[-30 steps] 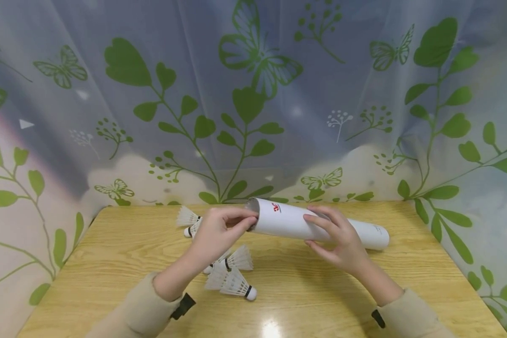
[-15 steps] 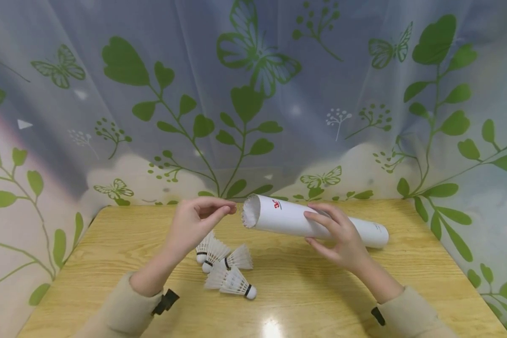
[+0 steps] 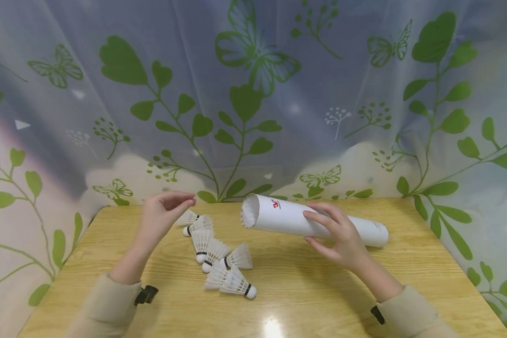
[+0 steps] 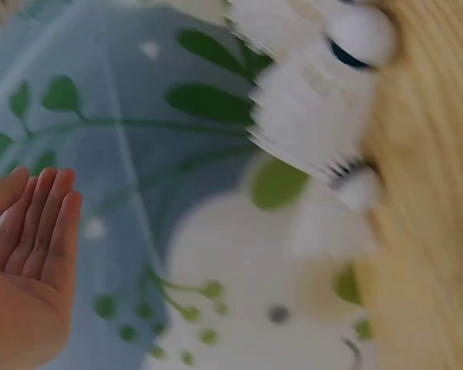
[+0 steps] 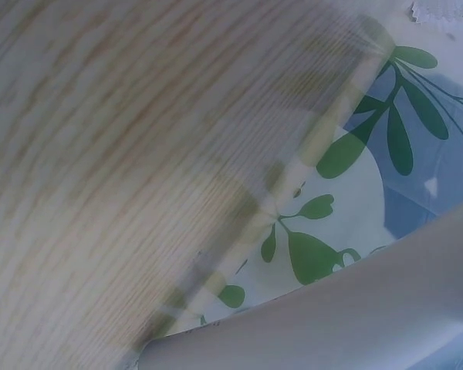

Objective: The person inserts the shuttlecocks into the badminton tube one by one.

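My right hand grips a white shuttlecock tube around its middle, thumb below and fingers over the top. The tube lies tilted, its open mouth raised to the left and its far end low at the right. White feather edges show just inside the mouth. Away from the tube, my left hand hovers over the left back of the table. Its fingers are extended and hold nothing. Below and beside it, several white shuttlecocks with black bands lie in a loose chain across the table.
The wooden table ends at the back against a curtain printed with green leaves and butterflies. In the right wrist view the tube crosses the bottom corner.
My left hand has drawn out of the tube's mouth and moved left, uncovering the back shuttlecocks. Feather edges now show in the mouth. My right hand and the tube have hardly moved.
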Tool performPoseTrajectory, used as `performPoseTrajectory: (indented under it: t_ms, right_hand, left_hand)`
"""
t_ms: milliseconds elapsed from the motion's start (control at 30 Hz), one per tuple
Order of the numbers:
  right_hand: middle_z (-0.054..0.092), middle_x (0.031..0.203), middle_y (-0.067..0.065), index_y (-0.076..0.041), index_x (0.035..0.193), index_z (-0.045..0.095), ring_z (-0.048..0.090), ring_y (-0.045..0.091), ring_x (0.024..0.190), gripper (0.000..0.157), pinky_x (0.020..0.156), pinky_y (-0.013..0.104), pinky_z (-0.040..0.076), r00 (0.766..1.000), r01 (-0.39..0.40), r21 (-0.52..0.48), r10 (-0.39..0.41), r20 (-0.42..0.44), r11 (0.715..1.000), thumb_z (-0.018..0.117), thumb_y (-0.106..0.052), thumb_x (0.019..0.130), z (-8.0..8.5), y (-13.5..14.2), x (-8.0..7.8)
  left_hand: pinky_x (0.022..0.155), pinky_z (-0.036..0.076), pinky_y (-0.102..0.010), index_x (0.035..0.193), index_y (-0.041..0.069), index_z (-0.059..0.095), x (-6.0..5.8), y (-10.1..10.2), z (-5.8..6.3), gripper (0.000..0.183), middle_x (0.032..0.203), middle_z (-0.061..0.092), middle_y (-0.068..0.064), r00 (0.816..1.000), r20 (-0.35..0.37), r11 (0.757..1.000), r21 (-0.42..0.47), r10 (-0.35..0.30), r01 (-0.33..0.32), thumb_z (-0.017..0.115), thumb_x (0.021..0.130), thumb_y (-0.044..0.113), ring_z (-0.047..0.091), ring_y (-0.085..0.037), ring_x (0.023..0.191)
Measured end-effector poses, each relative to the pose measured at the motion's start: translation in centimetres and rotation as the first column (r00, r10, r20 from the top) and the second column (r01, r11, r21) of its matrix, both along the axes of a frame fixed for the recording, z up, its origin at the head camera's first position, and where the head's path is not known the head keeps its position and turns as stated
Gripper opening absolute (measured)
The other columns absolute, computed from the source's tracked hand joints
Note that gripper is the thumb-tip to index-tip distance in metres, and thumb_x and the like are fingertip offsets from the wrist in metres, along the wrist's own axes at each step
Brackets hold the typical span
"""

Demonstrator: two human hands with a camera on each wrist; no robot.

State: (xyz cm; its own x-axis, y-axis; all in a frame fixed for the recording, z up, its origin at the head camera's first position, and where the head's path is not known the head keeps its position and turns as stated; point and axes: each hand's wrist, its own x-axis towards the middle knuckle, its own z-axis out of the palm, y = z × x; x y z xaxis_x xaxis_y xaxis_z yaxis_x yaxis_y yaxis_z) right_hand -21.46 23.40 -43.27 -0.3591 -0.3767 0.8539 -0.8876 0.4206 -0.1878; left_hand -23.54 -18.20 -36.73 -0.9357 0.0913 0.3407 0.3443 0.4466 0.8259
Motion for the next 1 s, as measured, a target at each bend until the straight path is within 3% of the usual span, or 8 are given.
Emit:
performPoseTrajectory:
  t_ms: [167, 467, 700, 1000]
  right_hand:
    - [0.063, 0.131, 0.026, -0.002, 0.13, 0.07, 0.06, 0.027, 0.129, 0.046, 0.116, 0.016, 0.044, 1.0, -0.003, -0.009, 0.002, -0.006, 1.0, 0.067, -0.041, 0.104, 0.0, 0.0, 0.0]
    - [0.063, 0.133, 0.025, -0.003, 0.131, 0.069, 0.06, 0.025, 0.129, 0.047, 0.115, 0.015, 0.044, 1.0, 0.004, 0.0, -0.004, 0.015, 1.0, 0.067, -0.041, 0.104, 0.0, 0.1, 0.1]
    - [0.064, 0.132, 0.024, -0.003, 0.131, 0.07, 0.06, 0.026, 0.129, 0.046, 0.115, 0.016, 0.044, 1.0, 0.005, 0.002, -0.005, -0.008, 1.0, 0.067, -0.041, 0.104, 0.1, 0.3, 0.0]
    - [0.064, 0.133, 0.024, -0.003, 0.131, 0.069, 0.061, 0.025, 0.128, 0.047, 0.116, 0.016, 0.044, 1.0, 0.015, 0.008, -0.015, -0.006, 1.0, 0.066, -0.041, 0.105, 0.2, 0.5, 0.1]
  left_hand:
    - [0.08, 0.052, -0.001, 0.115, -0.005, 0.078, -1.3, -2.1, -2.3, 0.019, 0.112, 0.079, -0.026, 0.995, -0.041, 0.991, -0.096, 0.093, -0.096, 0.076, 0.098, 0.005, 0.06, 0.022, 0.084]
    - [0.073, 0.049, -0.001, 0.114, -0.003, 0.078, -2.4, -4.9, -5.4, 0.021, 0.112, 0.079, -0.024, 0.972, 0.001, 0.958, -0.168, 0.235, -0.231, 0.078, 0.097, 0.009, 0.058, 0.021, 0.079]
    - [0.068, 0.05, -0.007, 0.114, -0.003, 0.078, -3.1, -6.1, -7.2, 0.025, 0.112, 0.08, -0.023, 0.958, 0.075, 0.94, -0.23, 0.276, -0.253, 0.08, 0.097, 0.015, 0.075, -0.01, 0.083]
    - [0.073, 0.053, -0.008, 0.123, -0.005, 0.075, -4.3, -6.9, -9.0, 0.034, 0.118, 0.078, -0.024, 0.94, 0.221, 0.953, -0.214, 0.262, -0.215, 0.078, 0.098, 0.017, 0.073, -0.001, 0.085]
